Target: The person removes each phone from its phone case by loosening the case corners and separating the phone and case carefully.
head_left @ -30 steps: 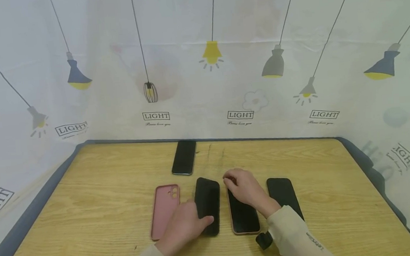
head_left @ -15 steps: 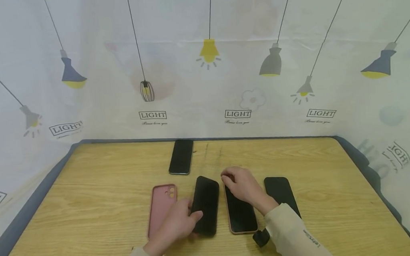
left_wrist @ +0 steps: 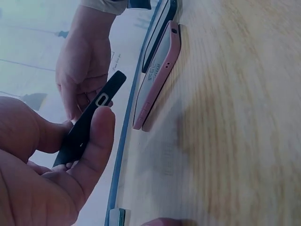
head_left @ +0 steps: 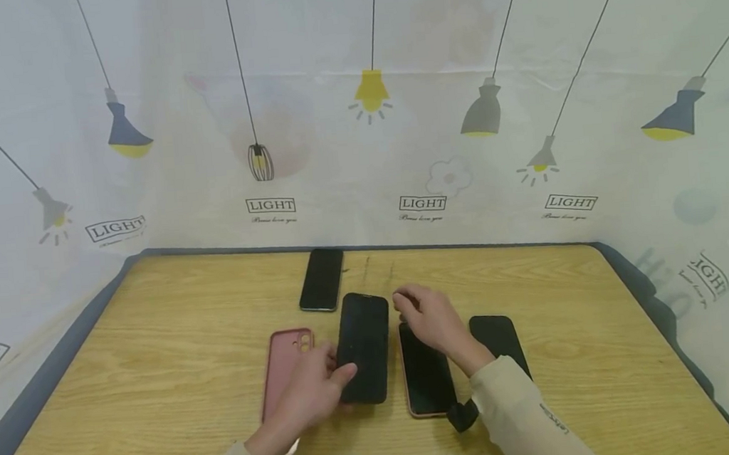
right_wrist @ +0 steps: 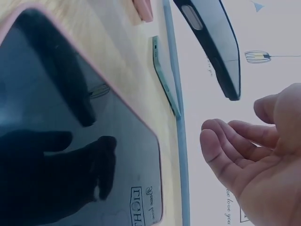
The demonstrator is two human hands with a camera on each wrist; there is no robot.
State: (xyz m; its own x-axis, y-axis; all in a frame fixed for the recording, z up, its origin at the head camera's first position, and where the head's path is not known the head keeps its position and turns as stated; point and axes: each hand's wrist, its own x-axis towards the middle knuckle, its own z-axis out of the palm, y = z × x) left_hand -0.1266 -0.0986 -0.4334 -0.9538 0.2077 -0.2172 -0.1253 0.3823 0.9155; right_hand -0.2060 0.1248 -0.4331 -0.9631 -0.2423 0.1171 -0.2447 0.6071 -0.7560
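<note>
My left hand (head_left: 307, 390) holds a smartphone in a black case (head_left: 367, 345), thumb over its near left side. In the left wrist view the black-cased phone (left_wrist: 87, 127) is pinched at its end by thumb and fingers, above the table. My right hand (head_left: 432, 320) hovers over the top of a smartphone in a pink case (head_left: 429, 379), which lies screen up. Loosely bent fingers show in the right wrist view, and that right hand (right_wrist: 249, 155) holds nothing. An empty pink phone case (head_left: 283, 362) lies left of the held phone, partly hidden by my left hand.
Near the table's far edge lies another dark phone (head_left: 321, 279). To the right, a dark phone (head_left: 499, 338) is partly covered by my right forearm. A curtain (head_left: 332, 137) printed with lamps surrounds the wooden table (head_left: 157, 372). A black strap piece (head_left: 463, 415) hangs by the right sleeve.
My left hand has lifted the black-cased phone from the table and moved it slightly away from me. The right hand has risen a little above the pink-cased phone.
</note>
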